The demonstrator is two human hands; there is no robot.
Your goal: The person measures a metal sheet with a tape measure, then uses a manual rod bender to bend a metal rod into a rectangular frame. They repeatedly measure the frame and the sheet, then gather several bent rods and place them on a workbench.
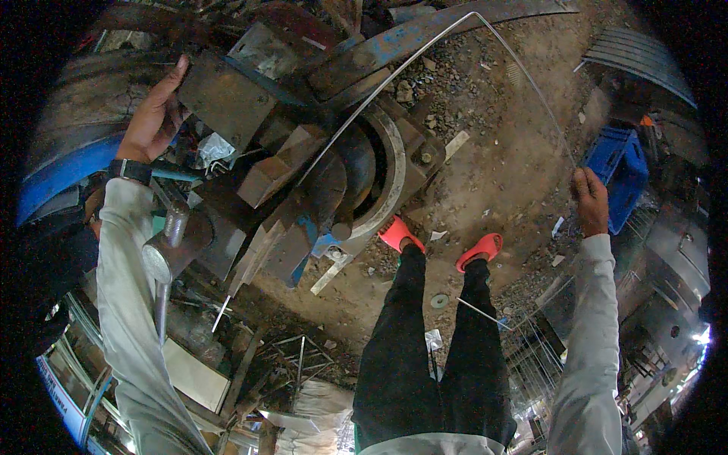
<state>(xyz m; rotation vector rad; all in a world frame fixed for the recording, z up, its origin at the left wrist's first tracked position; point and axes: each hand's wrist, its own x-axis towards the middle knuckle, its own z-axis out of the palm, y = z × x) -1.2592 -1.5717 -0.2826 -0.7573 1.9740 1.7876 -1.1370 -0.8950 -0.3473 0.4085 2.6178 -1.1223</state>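
Observation:
A thin bent metal rod (390,78) runs from the bending machine (356,174) up to a sharp bend at the far side, then down to the right. My right hand (591,199) is closed around the rod's right end. The other end lies between the heavy steel blocks of the machine, beside its round die and curved pale rim. My left hand (155,117), a dark watch at its wrist, is beside a rusty steel plate (227,97) on the machine. Its fingers are stretched out, partly behind the plate's edge; no held thing shows in it.
A blue crate (613,178) stands beside my right hand. A long curved steel arm (447,38) stretches across the far side. A wire rack (531,364) is by my right leg. A round-headed metal lever (171,254) rises by my left forearm. Stones and scraps litter the dirt floor.

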